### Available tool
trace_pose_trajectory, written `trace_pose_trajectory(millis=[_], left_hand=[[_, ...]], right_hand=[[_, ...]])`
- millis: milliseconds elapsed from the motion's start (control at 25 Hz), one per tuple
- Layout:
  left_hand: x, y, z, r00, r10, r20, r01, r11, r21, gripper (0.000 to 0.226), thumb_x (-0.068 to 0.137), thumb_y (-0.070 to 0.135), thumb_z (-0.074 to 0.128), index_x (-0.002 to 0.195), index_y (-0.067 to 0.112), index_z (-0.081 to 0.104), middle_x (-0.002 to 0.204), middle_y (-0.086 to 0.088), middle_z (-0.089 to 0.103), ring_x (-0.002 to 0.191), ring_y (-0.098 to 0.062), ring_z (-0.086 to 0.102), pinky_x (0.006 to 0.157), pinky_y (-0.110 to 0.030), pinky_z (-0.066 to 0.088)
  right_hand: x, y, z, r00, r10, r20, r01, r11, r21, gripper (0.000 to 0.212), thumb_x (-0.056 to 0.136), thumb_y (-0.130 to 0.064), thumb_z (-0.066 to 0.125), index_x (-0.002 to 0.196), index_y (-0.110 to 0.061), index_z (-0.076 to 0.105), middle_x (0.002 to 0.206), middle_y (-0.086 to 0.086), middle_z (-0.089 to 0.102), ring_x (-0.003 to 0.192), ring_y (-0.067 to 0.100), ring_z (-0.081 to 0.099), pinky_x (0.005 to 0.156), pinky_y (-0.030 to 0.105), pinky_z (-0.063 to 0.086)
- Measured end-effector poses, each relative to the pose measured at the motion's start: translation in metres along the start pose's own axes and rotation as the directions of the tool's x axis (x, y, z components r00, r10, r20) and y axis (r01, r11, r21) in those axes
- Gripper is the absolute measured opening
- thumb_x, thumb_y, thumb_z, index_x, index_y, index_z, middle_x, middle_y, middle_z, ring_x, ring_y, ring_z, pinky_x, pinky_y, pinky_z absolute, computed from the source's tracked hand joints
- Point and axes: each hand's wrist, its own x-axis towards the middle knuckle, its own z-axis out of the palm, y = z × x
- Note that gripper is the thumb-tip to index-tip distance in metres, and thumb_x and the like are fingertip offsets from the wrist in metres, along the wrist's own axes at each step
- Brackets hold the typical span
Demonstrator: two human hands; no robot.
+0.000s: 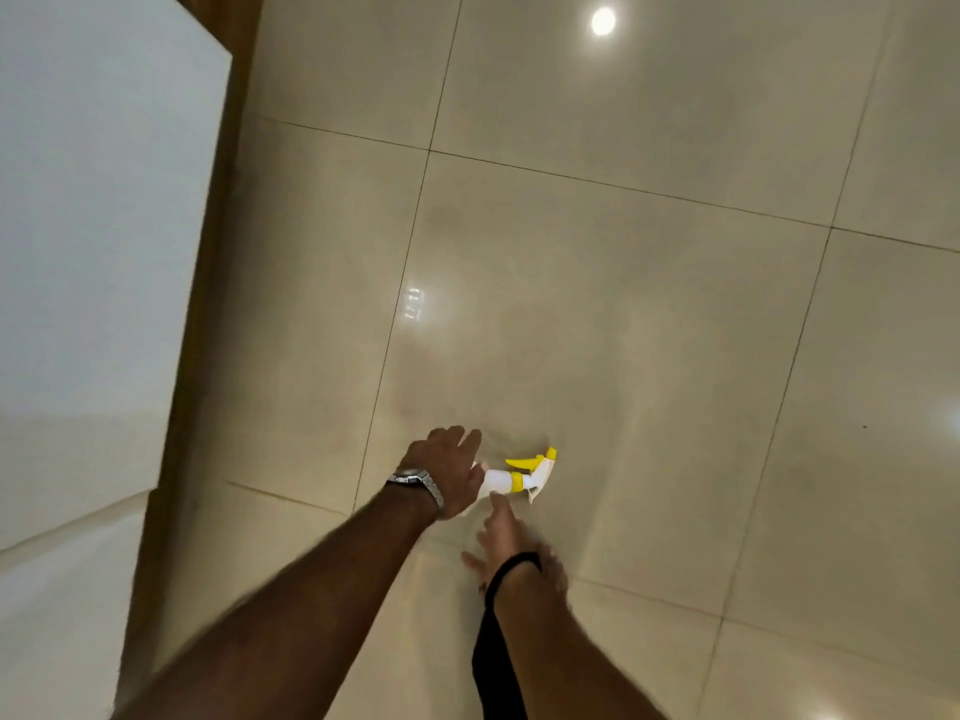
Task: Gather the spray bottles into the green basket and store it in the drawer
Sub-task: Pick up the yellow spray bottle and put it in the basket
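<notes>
Left hand (451,472), seen from the back, reaching down and forward over the floor, its fingers curled round the body of a white spray bottle (506,480); the palm hides most of the bottle, so how far the fingers wrap it cannot be told. A metal wristwatch (418,483) sits on the left wrist. Right hand (511,545), nearer and just right of the left, blurred; its fingers are spread, one extended fingertip (500,500) reaching the underside of the bottle near its neck, though contact cannot be confirmed. A black band (511,566) circles the right wrist, and a dark strip runs down from it along the forearm toward the near edge.

The spray bottle lies roughly on its side, low over or on the floor, which of the two cannot be told. Its yellow collar (517,480) and white spray head point to the right, with the yellow trigger (524,462) and yellow nozzle tip (551,453) on the far side.

Glossy beige floor tiles (623,304) with thin dark grout lines fill most of the view and carry a bright round reflection of a lamp (603,21) at the far right. On the left stands a white panel (93,226), edged by a brown wooden strip (208,314).
</notes>
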Motion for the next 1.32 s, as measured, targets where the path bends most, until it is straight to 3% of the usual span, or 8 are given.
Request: trace_pose_trajectory(millis=[160,280,360,680,840,1040,1160,1320], left_hand=[[0.033,-0.003,0.018,0.996,-0.072,0.057,0.072,0.997,-0.003,0.064,0.103,0.052,0.03,0.158,0.02,0.022,0.161,-0.008,0.032,0.146,-0.031,0.033,0.111,-0.05,0.039],[0.036,-0.008,0.03,0.985,-0.128,0.12,0.138,0.987,-0.08,0.062,0.102,0.056,0.029,0.155,0.025,0.028,0.161,-0.007,0.033,0.146,-0.031,0.033,0.113,-0.052,0.038],[0.029,-0.011,0.034,0.985,-0.139,0.101,0.154,0.977,-0.151,0.058,0.102,0.055,0.031,0.153,0.028,0.033,0.159,-0.007,0.036,0.145,-0.03,0.034,0.112,-0.052,0.04],[-0.038,0.002,-0.01,0.992,-0.099,-0.072,0.075,0.956,-0.282,0.053,0.103,0.048,0.034,0.153,0.028,0.035,0.156,-0.006,0.039,0.141,-0.029,0.038,0.107,-0.05,0.046],[-0.094,0.007,-0.054,0.969,-0.146,-0.197,0.064,0.925,-0.374,0.051,0.104,0.047,0.031,0.152,0.029,0.034,0.154,-0.004,0.042,0.135,-0.03,0.045,0.102,-0.047,0.048],[-0.177,0.003,-0.101,0.849,-0.296,-0.438,0.009,0.837,-0.548,0.052,0.106,0.045,0.03,0.153,0.026,0.036,0.156,0.0,0.043,0.135,-0.024,0.049,0.102,-0.043,0.051],[-0.239,-0.007,-0.121,0.691,-0.377,-0.617,-0.088,0.803,-0.59,0.05,0.105,0.039,0.034,0.15,0.019,0.045,0.15,-0.006,0.053,0.128,-0.025,0.059,0.099,-0.038,0.054],[-0.324,-0.024,-0.127,0.564,-0.474,-0.676,-0.212,0.708,-0.673,0.05,0.106,0.034,0.039,0.152,0.017,0.044,0.158,-0.01,0.045,0.143,-0.027,0.048,0.116,-0.037,0.042]], right_hand=[[0.025,-0.005,0.028,0.991,0.061,0.12,-0.079,0.985,0.154,0.057,0.098,-0.068,0.033,0.124,-0.025,0.061,0.116,-0.001,0.062,0.105,0.02,0.059,0.092,0.051,0.056],[0.032,-0.005,0.043,0.98,0.049,0.194,-0.093,0.97,0.224,0.069,0.099,-0.069,0.028,0.129,-0.019,0.065,0.124,0.011,0.07,0.109,0.03,0.067,0.076,0.045,0.061],[0.028,-0.004,0.046,0.982,0.022,0.185,-0.067,0.969,0.237,0.066,0.102,-0.064,0.03,0.132,-0.016,0.064,0.122,0.014,0.072,0.104,0.031,0.07,0.064,0.035,0.056],[-0.05,-0.015,0.033,0.981,-0.135,0.14,0.113,0.982,0.154,0.044,0.105,-0.046,0.043,0.131,-0.016,0.061,0.125,0.015,0.071,0.118,0.034,0.067,0.067,0.037,0.059],[-0.124,-0.032,0.03,0.943,-0.282,0.179,0.29,0.957,-0.018,0.041,0.107,-0.041,0.042,0.134,-0.014,0.056,0.126,0.016,0.07,0.119,0.035,0.067,0.066,0.036,0.058],[-0.222,-0.048,0.043,0.8,-0.501,0.33,0.574,0.8,-0.176,0.032,0.108,-0.032,0.045,0.133,-0.012,0.051,0.121,0.01,0.068,0.1,0.024,0.069,0.08,0.048,0.059],[-0.281,-0.029,0.056,0.655,-0.626,0.424,0.752,0.598,-0.278,0.026,0.106,-0.029,0.05,0.129,-0.017,0.055,0.125,0.008,0.069,0.11,0.025,0.069,0.099,0.058,0.054],[-0.344,0.015,0.075,0.446,-0.722,0.53,0.892,0.309,-0.33,0.027,0.104,-0.026,0.052,0.128,-0.015,0.056,0.119,0.009,0.072,0.113,0.029,0.069,0.101,0.062,0.05]])
